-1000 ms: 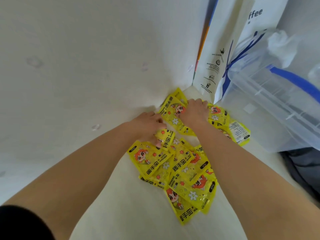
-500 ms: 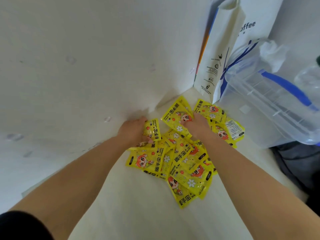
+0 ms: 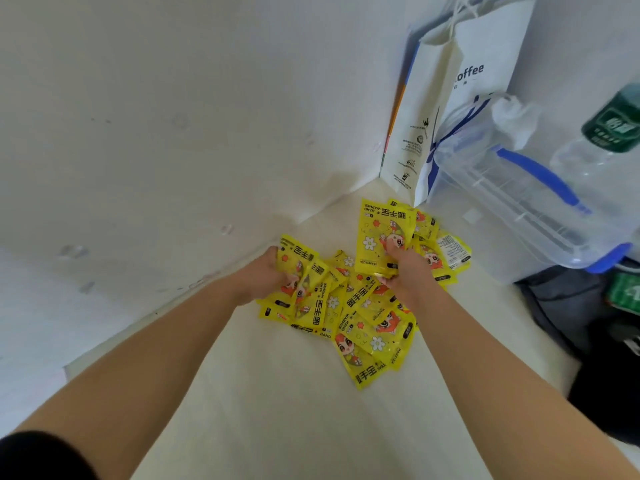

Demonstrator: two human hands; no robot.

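Many yellow packets lie in a pile [image 3: 372, 327] on the pale surface [image 3: 277, 410]; the left hand [image 3: 265, 277] has its fingers curled tight round a small bunch [image 3: 299, 263] at the pile's left edge; the right hand [image 3: 407, 268] pinches one packet [image 3: 377, 230] near its lower edge, thumb on its face, holding it up above the heap; a bag [image 3: 450, 116], a clear box [image 3: 519, 209] and a bottle [image 3: 609, 133] stand just to the right

We look down into a corner where a scuffed white wall [image 3: 173, 116] meets a pale cream surface [image 3: 277, 417]. At right, a white paper bag [image 3: 491, 39] stands against the wall, with a clear plastic box [image 3: 519, 216], a green-labelled bottle [image 3: 613, 126] and dark fabric [image 3: 561, 306] beside it. The light is soft and even.
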